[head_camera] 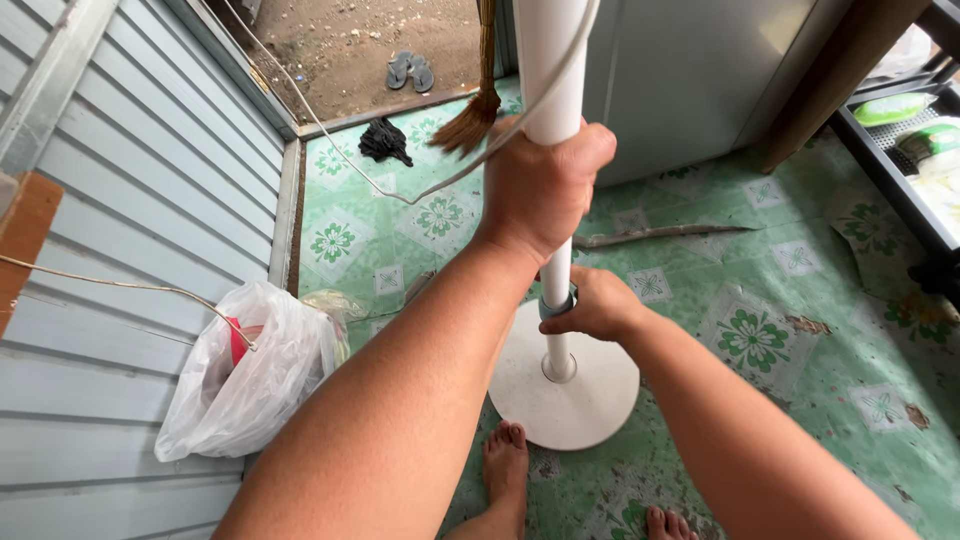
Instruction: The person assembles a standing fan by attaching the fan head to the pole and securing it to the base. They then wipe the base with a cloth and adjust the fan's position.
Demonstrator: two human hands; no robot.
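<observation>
We are gripping a white stand pole (553,90) with both hands.

Our left hand (545,185), arm stretched forward, is wrapping its fingers tight around the upper pole, pinning a thin white cord (340,150) against it. Our right hand (597,305) is closing on the grey collar (553,303) lower down, above the round white base (565,385) on the green patterned floor (800,330). A plastic bag (245,375) is sitting near left, a broom (475,110) leaning far behind.

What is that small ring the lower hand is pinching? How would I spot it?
Start at the round white base on the green patterned floor and follow the white pole upward. Just above the base, the right hand pinches a grey collar wrapped around the pole, while the left hand grips higher. It is the only grey band on the white stand.
</observation>
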